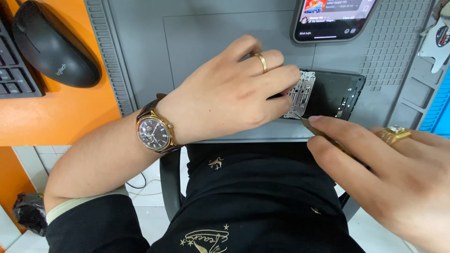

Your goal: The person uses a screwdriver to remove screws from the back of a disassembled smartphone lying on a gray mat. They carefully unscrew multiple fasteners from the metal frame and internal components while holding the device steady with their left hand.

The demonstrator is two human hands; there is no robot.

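Observation:
My left hand, with a gold ring and a brown-strapped wristwatch, presses down on the left part of an opened black phone lying on the grey work mat. A silvery perforated metal plate inside the phone shows beside my fingertips. My right hand, wearing a large gold ring, pinches a thin brass-coloured tool whose tip touches the plate's lower edge at the front of the phone. The phone's left end is hidden under my left hand.
A second phone with a lit screen lies at the mat's far edge. A black mouse and a keyboard corner rest on the orange desk at left. Small tools lie at the far right. My lap fills the foreground.

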